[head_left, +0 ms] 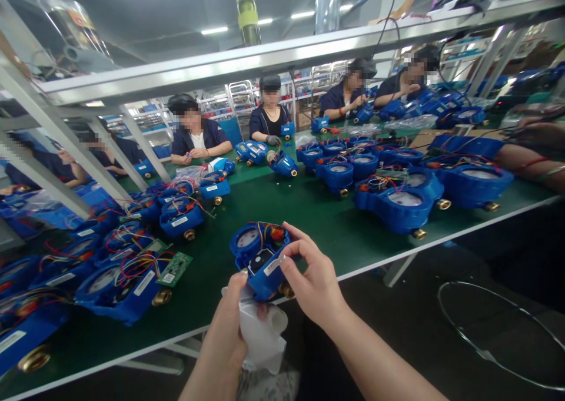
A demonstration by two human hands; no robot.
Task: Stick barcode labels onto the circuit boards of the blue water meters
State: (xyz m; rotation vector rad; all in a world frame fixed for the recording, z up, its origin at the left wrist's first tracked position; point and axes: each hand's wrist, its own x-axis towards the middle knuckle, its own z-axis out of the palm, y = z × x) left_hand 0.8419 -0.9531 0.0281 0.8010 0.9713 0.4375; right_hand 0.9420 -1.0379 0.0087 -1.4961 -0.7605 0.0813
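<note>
Left hand (227, 330) fingers closed round a white wad (265, 339), thumb up against the blue meter (258, 259). Blue meter sits just over the near edge of the green table (309, 212), right hand (315, 283) fingers clamped on its right side. More meters (399, 201) farther right.

A long green workbench (309, 212) holds rows of blue water meters (399, 201) trailing coloured wires. A green circuit board (175, 268) lies on one at the left. Seated workers (196, 136) line the far side beneath a metal shelf (265, 56).
</note>
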